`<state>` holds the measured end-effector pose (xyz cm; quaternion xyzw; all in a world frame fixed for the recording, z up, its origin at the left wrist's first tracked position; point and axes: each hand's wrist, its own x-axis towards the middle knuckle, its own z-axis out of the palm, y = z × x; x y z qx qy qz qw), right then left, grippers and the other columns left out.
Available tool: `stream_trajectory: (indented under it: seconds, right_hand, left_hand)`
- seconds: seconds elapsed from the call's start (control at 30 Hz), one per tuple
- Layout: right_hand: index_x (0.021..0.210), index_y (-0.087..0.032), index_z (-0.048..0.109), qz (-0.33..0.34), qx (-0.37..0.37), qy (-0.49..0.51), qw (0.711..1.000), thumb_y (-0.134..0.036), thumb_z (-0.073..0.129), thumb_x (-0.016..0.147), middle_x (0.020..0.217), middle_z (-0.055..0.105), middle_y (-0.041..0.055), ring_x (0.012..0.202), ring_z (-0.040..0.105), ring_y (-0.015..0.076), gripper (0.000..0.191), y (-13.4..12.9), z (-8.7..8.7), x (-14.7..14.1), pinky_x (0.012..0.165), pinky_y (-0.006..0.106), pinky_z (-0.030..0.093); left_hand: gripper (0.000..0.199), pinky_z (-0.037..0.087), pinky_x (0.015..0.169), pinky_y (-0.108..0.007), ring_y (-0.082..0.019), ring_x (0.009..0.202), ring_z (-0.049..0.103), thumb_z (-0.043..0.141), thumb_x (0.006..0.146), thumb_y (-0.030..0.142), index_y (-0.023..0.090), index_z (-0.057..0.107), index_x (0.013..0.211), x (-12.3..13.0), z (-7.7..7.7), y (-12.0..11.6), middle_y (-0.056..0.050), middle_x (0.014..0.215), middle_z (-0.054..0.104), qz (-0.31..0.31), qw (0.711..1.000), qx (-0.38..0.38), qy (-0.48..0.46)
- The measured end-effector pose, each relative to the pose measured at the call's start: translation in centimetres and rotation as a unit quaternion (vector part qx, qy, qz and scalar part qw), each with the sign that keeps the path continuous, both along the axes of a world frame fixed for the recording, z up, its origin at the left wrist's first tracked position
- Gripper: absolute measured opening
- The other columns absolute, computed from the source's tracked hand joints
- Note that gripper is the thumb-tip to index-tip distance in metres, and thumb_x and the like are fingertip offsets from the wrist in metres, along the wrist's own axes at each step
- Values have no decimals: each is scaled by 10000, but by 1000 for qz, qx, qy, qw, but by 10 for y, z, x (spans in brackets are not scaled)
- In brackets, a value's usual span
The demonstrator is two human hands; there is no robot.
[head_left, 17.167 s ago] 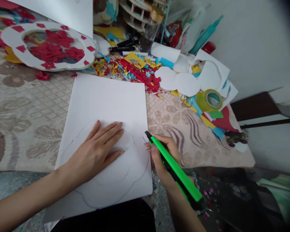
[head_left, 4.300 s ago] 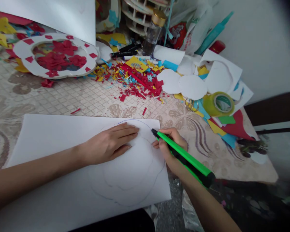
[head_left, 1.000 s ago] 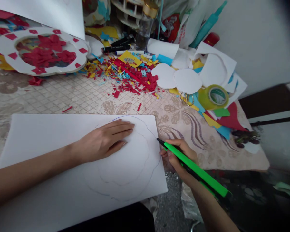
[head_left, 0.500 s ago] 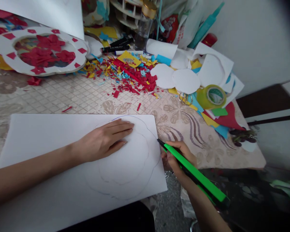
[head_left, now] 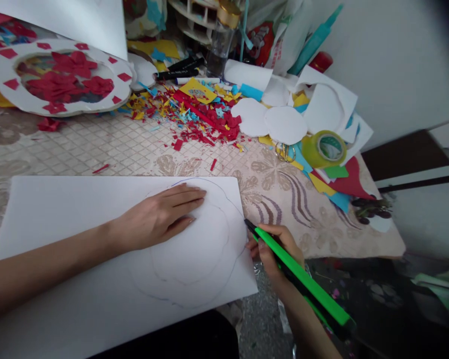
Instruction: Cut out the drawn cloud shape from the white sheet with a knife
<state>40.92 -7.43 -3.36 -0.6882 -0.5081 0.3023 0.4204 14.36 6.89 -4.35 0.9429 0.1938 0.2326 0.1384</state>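
Observation:
A large white sheet [head_left: 75, 299] lies along the front of the table, with two wavy flower-like outlines drawn one inside the other near its right end. My left hand [head_left: 160, 217] lies flat on the sheet, fingers stretched over the upper part of the outlines. In my right hand [head_left: 275, 249] is a green and black cutter [head_left: 303, 279], its fingers wrapped round the front part. The cutter's dark tip touches the sheet's right edge, where the outer outline meets it.
A white flower-shaped frame [head_left: 123, 89] with red pieces stands back left. Colored paper scraps [head_left: 194, 117], white cutouts [head_left: 286, 124], yellow tape [head_left: 324, 148] and a gold-capped bottle [head_left: 220, 45] lie or stand behind the sheet. The table edge is at right.
The cutter's tip has moved slightly down along the sheet's right edge with my right hand. My left hand stays flat in place. The whole view has shifted a little.

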Motion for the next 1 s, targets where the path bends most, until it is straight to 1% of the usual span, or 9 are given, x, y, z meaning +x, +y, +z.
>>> stream_trajectory:
  seconds: [0.13,0.23,0.43,0.5,0.6,0.7,0.83,0.9,1.0]
  right_hand:
    - [1093,-233,606,-17,15,17,1000,-284,601,906,770,743,19,629,704,153,194,-1,-1,-6,585,266,594]
    - [1090,-229,607,-17,29,19,999,-279,602,909,750,744,19,619,709,151,188,-1,-3,-7,581,259,599]
    - [1091,-220,609,-21,24,18,999,-230,593,887,755,749,19,644,723,152,206,0,-4,-9,588,251,602]
    - [1096,-221,608,-19,25,19,999,-216,592,877,763,748,16,646,723,150,220,0,-4,-10,589,249,600]
    - [1100,-225,602,-16,24,23,999,-205,589,870,763,743,9,631,715,146,231,1,-2,-10,588,254,600]
    - [1099,-224,598,-11,23,22,999,-207,587,869,776,741,12,648,721,156,231,2,-1,-11,603,273,609]
    - [1081,-219,612,-44,40,12,998,-237,607,863,755,738,19,641,726,173,218,-3,-3,-17,600,293,613]
    - [1062,-217,616,-70,42,15,997,-246,620,859,722,732,15,603,719,178,205,-9,-5,-19,576,300,609]
    - [1064,-221,611,-82,29,44,995,-262,613,884,725,732,14,605,723,188,185,-22,-6,-20,560,310,610]
  left_hand:
    - [364,409,1160,-438,-245,1311,537,497,992,225,57,595,1300,0,-2,1,-151,1373,598,-3,1000,1,-3]
    - [359,410,1158,-436,-239,1308,542,501,988,226,79,597,1301,-1,-3,2,-145,1368,603,-3,1000,-2,-8]
    - [345,435,1121,-458,-268,1281,563,502,986,242,69,617,1261,5,4,-3,-171,1361,602,10,1000,6,21]
    - [365,388,1148,-481,-276,1329,519,507,989,256,77,591,1295,11,7,-9,-173,1411,561,-7,1000,7,30]
    - [457,251,1206,-525,-281,1416,414,528,991,326,114,506,1395,21,7,-19,-160,1513,450,-58,997,-8,54]
    - [524,150,1224,-549,-293,1442,370,568,967,397,142,488,1419,28,4,-25,-159,1536,415,-65,995,-26,73]
    - [513,136,1224,-552,-293,1441,371,570,964,385,150,497,1414,28,0,-26,-157,1534,421,-57,995,-31,74]
    - [508,144,1222,-553,-291,1438,377,566,966,385,152,499,1413,27,0,-25,-158,1531,424,-55,996,-31,69]
    - [511,156,1217,-565,-296,1437,379,563,968,393,149,499,1412,27,0,-25,-160,1532,421,-57,995,-34,69]
